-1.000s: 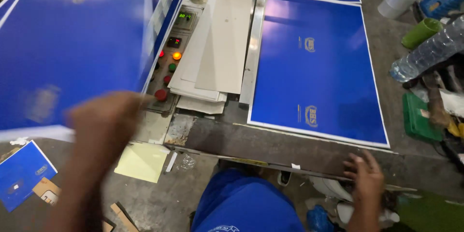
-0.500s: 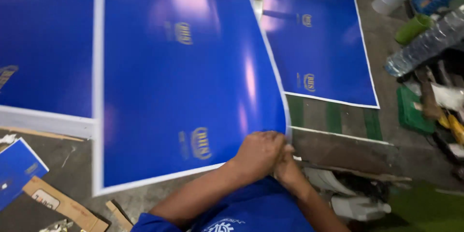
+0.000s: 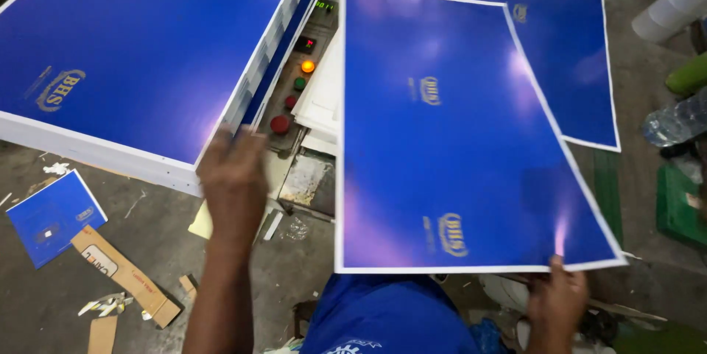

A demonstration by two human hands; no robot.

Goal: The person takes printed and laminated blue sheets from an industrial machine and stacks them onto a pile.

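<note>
My right grip pinches the blue sheet at its near corner, long axis running away; my left grip, spread, reaches the stack

Grey floor: cardboard strip, small blue booklet, paper scraps.

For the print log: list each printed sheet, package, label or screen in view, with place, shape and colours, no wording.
Held sheet: centre, in the right hand; blue rectangle, white border, gold emblems.
Sheet stack: upper left, by the left hand; same blue.
Flat sheet: upper right; blue, white edge.
Control panel: centre; green digits, orange, green and red buttons.
Small blue card: floor, left.
Cardboard strip: floor; brown, white label.
</note>
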